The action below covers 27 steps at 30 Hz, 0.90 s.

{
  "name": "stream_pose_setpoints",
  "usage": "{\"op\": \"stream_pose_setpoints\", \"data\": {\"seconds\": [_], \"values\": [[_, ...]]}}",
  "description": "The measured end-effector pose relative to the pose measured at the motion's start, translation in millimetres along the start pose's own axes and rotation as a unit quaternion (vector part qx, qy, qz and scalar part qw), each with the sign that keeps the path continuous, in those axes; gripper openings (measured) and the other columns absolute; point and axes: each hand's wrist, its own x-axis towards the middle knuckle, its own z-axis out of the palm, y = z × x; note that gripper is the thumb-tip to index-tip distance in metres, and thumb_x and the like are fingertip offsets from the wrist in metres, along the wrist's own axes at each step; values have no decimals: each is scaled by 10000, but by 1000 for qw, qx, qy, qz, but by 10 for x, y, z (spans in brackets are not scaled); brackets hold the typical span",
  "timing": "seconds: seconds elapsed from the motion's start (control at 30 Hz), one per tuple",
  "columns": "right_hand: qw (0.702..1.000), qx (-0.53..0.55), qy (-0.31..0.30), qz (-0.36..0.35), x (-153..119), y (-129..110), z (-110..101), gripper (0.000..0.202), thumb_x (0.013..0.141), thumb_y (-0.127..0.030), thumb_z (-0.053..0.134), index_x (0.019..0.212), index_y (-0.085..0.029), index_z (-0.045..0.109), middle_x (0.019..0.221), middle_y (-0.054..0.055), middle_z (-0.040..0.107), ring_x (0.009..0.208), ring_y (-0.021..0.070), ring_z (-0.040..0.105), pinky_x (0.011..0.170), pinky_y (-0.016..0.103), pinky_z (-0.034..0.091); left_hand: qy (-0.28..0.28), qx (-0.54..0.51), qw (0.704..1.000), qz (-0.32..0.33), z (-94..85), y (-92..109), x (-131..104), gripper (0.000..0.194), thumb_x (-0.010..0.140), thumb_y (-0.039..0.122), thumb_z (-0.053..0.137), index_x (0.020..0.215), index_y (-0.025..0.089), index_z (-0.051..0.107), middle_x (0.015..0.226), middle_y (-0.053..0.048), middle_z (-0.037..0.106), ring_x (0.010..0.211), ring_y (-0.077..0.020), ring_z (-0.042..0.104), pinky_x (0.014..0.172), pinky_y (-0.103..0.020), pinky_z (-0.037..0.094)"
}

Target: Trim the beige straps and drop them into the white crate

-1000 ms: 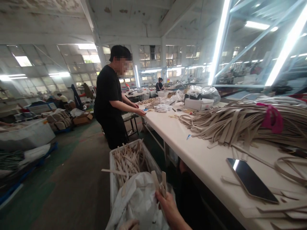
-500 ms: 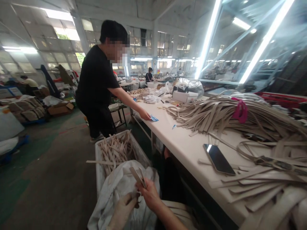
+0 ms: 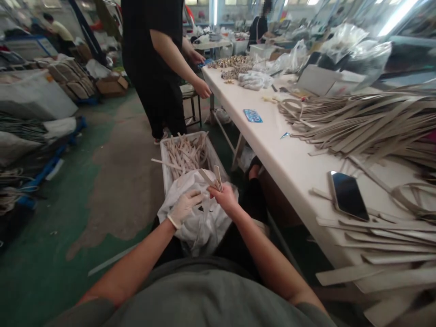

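My right hand (image 3: 225, 197), bare, is closed on a few short beige strips (image 3: 215, 178) that stick up past its fingers. Just left of it, my left hand (image 3: 185, 206) wears a pale glove; its fingers are apart and nothing shows in them. Both hands are above a white cloth or sack (image 3: 204, 231) lying over my lap. Beyond the cloth, a white crate (image 3: 162, 163) holds many beige strips (image 3: 185, 152), one poking out over its left side.
A table (image 3: 269, 145) on the right bears a phone (image 3: 348, 195), a blue packet (image 3: 252, 115), long beige straps (image 3: 354, 122) and a white box (image 3: 327, 81). A person in black (image 3: 153, 59) stands past the crate. Bundles (image 3: 70, 77) lie at the left.
The view has tilted down. The standing person's hand has let go of the blue packet and drawn back from it. My left hand has moved apart from my right and opened.
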Motion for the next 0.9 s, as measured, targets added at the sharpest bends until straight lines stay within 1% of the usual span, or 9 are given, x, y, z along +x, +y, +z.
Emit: {"op": "stream_pose_setpoints", "data": {"seconds": [0.1,0.2,0.27,0.33,0.47,0.57,0.67,0.8,0.9], "values": [[1000,-9,-1,-4,-2,-22,29,341,734,-464,670,575,-188,547,468,-58,476,398,66,333,408,222,257,-5,4,1000,3,-6,94,-13,337,628,428,846,735,147,693,709,-5,647,657,-119,585,663,-246,464],[999,-30,12,-26,22,-21,65,303,732,-436,673,604,-185,562,489,-46,512,439,82,389,450,224,299,-26,54,998,20,2,132,-35,307,627,402,845,678,151,676,656,7,621,651,-124,575,673,-255,459],[998,-37,17,-51,33,-29,91,255,739,-400,667,636,-182,586,501,-39,531,476,97,437,494,232,336,-31,79,996,26,15,110,-44,283,625,359,844,747,153,693,703,-1,651,687,-139,588,692,-265,457],[997,-41,14,-63,36,-55,108,219,745,-376,658,664,-179,606,504,-38,537,491,105,462,519,237,355,-21,108,994,24,27,61,-48,282,623,313,838,799,144,697,733,-11,667,700,-150,591,693,-276,450],[996,-61,30,-61,49,-131,93,215,753,-370,659,667,-179,613,503,-45,523,489,104,452,516,236,349,-2,166,986,11,24,-52,-66,190,659,242,784,771,131,677,687,-6,642,671,-146,563,656,-274,425],[994,-60,61,-69,90,-180,58,249,764,-378,657,633,-180,581,507,-44,501,500,102,441,518,234,343,-30,137,990,-13,18,-126,-112,175,660,204,759,786,123,667,684,-8,640,662,-146,560,649,-276,421],[993,-41,72,-80,128,-234,44,273,769,-391,644,615,-187,549,517,-45,493,496,96,420,519,233,346,-71,111,990,-42,30,-182,-172,177,658,213,756,785,118,679,687,-12,643,632,-134,550,632,-274,420],[993,-22,80,-80,147,-303,49,247,755,-394,641,639,-191,559,513,-56,483,487,91,403,521,235,356,-120,135,982,-63,41,-215,-232,104,648,224,766,681,141,712,618,-13,640,586,-123,551,603,-257,426],[992,-23,96,-84,164,-324,50,245,755,-398,642,647,-192,564,519,-55,485,503,94,418,530,233,362,-148,153,975,-61,33,-229,-261,100,646,203,763,734,154,764,628,-21,676,569,-121,560,582,-245,431]]}}
